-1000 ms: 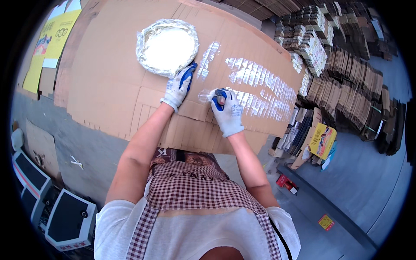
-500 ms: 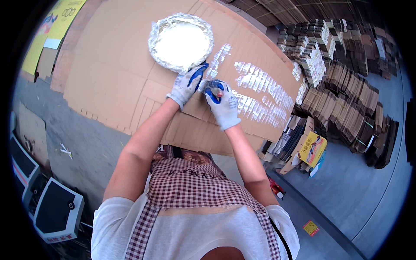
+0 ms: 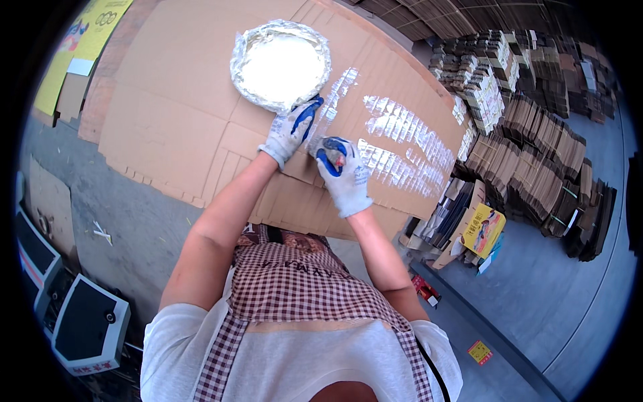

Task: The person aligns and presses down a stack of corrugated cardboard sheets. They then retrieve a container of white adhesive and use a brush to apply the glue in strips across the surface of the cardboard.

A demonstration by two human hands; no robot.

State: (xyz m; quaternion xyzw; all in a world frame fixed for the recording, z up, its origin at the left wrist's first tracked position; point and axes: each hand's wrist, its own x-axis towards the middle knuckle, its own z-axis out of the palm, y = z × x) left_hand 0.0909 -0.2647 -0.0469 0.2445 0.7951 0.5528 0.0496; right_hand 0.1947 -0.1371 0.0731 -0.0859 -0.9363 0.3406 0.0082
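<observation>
a big flat sheet of brown cardboard (image 3: 167,127) fills the far middle of the scene, its creases and cut flaps showing along the near edge. white glossy smears of paste (image 3: 402,144) run in streaks over its right part. to the far right, stacks of folded cardboard blanks (image 3: 536,127) stand in rows on the grey floor, well apart from the hands. a yellow printed box (image 3: 483,230) sits at the near foot of those stacks. at the near left, a grey machine with a dark panel (image 3: 90,325) stands on the floor.

on the far part of the sheet sits 1 round bowl lined with foil (image 3: 280,63), filled with white paste. the left hand (image 3: 289,130), in a white glove with blue fingertips, rests on the cardboard just beside the bowl's near right rim, fingers reaching up to touch the foil; it looks loosely curled, holding nothing that can be made out. the right hand (image 3: 341,173), gloved the same way, lies just right of the left one, closed narrowly around a small grey object (image 3: 320,144) pressed to the cardboard; what that object is cannot be told. the 2 hands are nearly touching.
</observation>
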